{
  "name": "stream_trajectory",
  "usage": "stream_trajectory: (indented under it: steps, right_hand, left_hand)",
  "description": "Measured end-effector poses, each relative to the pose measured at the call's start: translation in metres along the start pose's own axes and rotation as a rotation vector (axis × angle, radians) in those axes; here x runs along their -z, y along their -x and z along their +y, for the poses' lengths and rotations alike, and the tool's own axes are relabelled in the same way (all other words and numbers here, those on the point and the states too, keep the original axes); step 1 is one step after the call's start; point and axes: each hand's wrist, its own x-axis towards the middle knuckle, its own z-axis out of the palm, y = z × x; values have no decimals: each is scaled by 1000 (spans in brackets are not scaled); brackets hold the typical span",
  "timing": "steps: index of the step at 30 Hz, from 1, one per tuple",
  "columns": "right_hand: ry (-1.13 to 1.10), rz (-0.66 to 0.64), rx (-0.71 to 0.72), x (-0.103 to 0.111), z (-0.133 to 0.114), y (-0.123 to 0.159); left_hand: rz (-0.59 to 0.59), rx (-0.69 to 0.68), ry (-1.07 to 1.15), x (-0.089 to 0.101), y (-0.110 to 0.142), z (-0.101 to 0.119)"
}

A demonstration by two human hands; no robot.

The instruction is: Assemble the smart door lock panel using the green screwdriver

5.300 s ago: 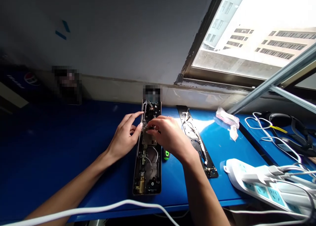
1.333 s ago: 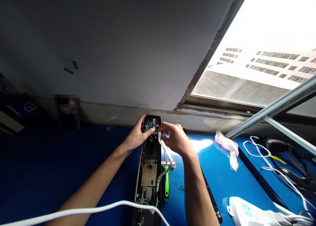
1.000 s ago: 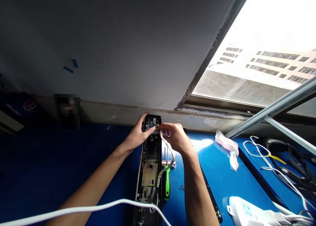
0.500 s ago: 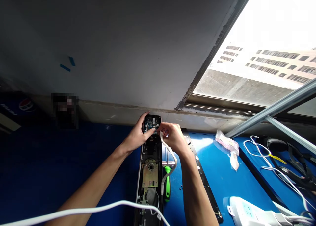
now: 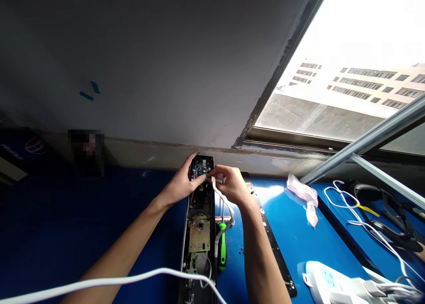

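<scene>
A long black smart-lock housing (image 5: pixel 201 202) lies open in front of me, with a blue circuit board (image 5: pixel 198 167) at its far end and a brass-coloured metal plate (image 5: pixel 199 235) lower down. My left hand (image 5: pixel 181 184) grips its far left side, the thumb resting over the board. At the board's right edge, my right hand (image 5: pixel 232 185) pinches a pale taped cable (image 5: pixel 223 198) close to its end. Its fingers cover the tip, so I cannot tell whether it is plugged in. A green-handled screwdriver (image 5: pixel 222 251) lies just right of the housing.
A long black panel (image 5: pixel 274 251) lies beneath and beside my right forearm. Small screws (image 5: pixel 241 251) sit near it on the blue table. Farther right are a plastic bag (image 5: pixel 302 193), a white power strip (image 5: pixel 327 282) and coiled cords. A white cable (image 5: pixel 133 278) crosses the foreground.
The whole view has shifted slightly, so most things appear a little farther left. Both hands keep their places on the housing and the cable; the right fingertips sit marginally closer to the left thumb.
</scene>
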Motion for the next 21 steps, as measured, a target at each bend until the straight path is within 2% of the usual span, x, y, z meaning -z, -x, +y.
stream_trajectory:
  steps: [3, 6, 9, 11, 13, 16, 19, 21]
  right_hand:
    - [-29, -47, 32, 5, -1, 3]
    - [-86, -93, 61, 9, 1, 9]
    - [-113, -59, 16, 13, 10, 16]
    - [-91, -31, -63, 15, 17, 23]
    - [-45, -64, -167, 17, 23, 33]
    - [36, -222, -330, 18, 28, 49]
    - [114, -305, -441, 15, 30, 63]
    - [174, -253, -498, 17, 34, 70]
  left_hand:
    - [-10, -21, -62, 3, 0, -2]
    - [12, -75, -303, 4, 5, 4]
    - [-16, -244, -630, 2, 14, 18]
    - [-62, -410, -721, -1, 20, 30]
    - [-136, -542, -716, -4, 24, 40]
    - [-344, -646, -646, -11, 29, 51]
    - [-448, -635, -586, -22, 35, 57]
    - [-445, -576, -592, -30, 40, 60]
